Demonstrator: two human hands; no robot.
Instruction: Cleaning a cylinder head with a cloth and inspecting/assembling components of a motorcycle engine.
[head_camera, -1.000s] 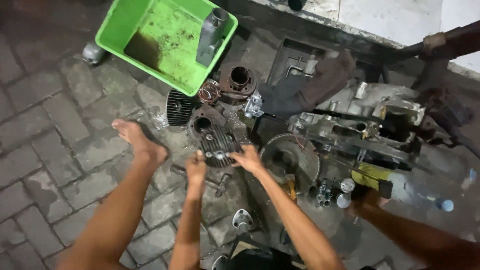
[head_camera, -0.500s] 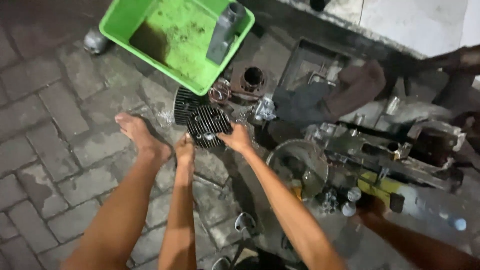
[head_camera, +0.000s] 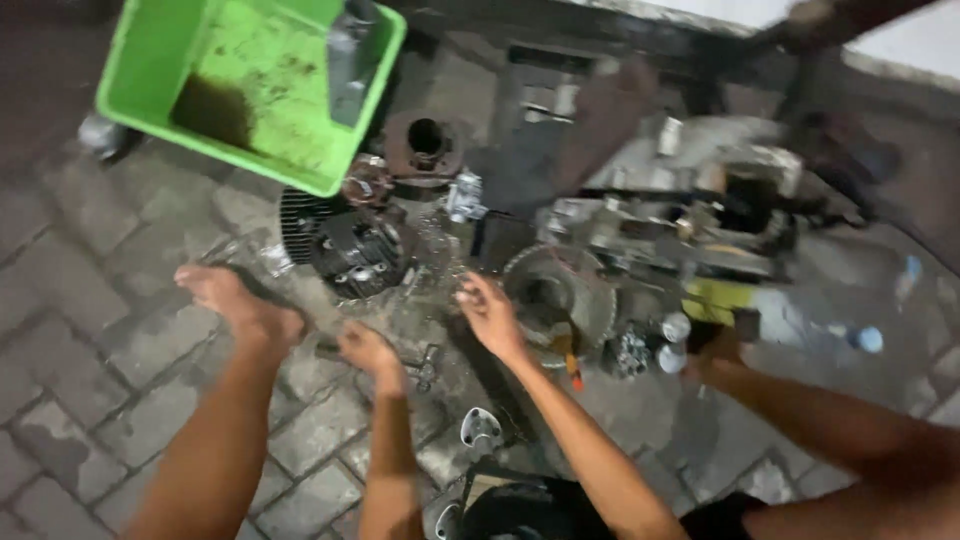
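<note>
Hands reach forward: left hand (head_camera: 368, 350) curled, grip unclear; right hand (head_camera: 488, 312) grip spread near finned cylinder (head_camera: 350, 250)

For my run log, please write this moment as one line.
left hand: empty | right hand: empty | nearest: finned engine cylinder | surface: paving

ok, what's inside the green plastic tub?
Inside the green plastic tub: a dark oily puddle in one corner, grime specks, and a grey metal part leaning against the rim. The floor beneath is hidden.
</note>
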